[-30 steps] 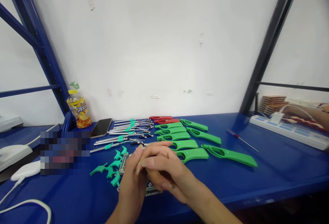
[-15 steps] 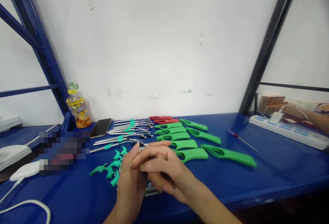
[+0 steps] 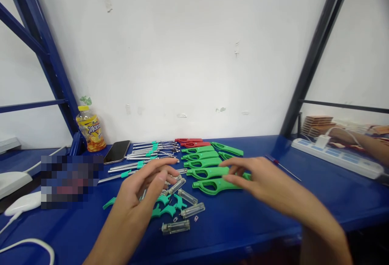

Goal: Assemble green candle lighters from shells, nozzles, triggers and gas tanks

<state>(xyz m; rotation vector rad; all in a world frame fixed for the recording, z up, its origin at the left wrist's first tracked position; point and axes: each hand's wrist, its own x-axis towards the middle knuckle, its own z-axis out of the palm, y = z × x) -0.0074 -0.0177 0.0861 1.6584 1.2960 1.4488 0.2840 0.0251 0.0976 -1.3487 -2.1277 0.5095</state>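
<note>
My left hand [image 3: 146, 188] hovers with fingers curved and apart, nothing visible in it, over teal plastic triggers [image 3: 165, 206] and clear lighter fuel tanks [image 3: 176, 227]. At the right, my right hand [image 3: 252, 176] is just at the nearest green lighter housing [image 3: 217, 185]; its fingers are loosely bent and apart, and whether they touch the housing I cannot tell. More green housings [image 3: 199, 163] lie in a column behind, with red lighter housings [image 3: 188, 140] at the back. Metal lighter tubes with teal clips and wires [image 3: 152, 150] lie to their left.
A phone [image 3: 117, 152] and a yellow-capped drink bottle [image 3: 91, 129] stand at the back left. On the right are a screwdriver [image 3: 284, 167] and a white power strip [image 3: 337, 157]. A white cable [image 3: 33, 240] curls at the front left. Another person's arm [image 3: 361, 143] shows far right.
My hands were clasped together in front of me; they have come apart, the left moving left and the right moving right to the green housings. The fuel tanks now show between them.
</note>
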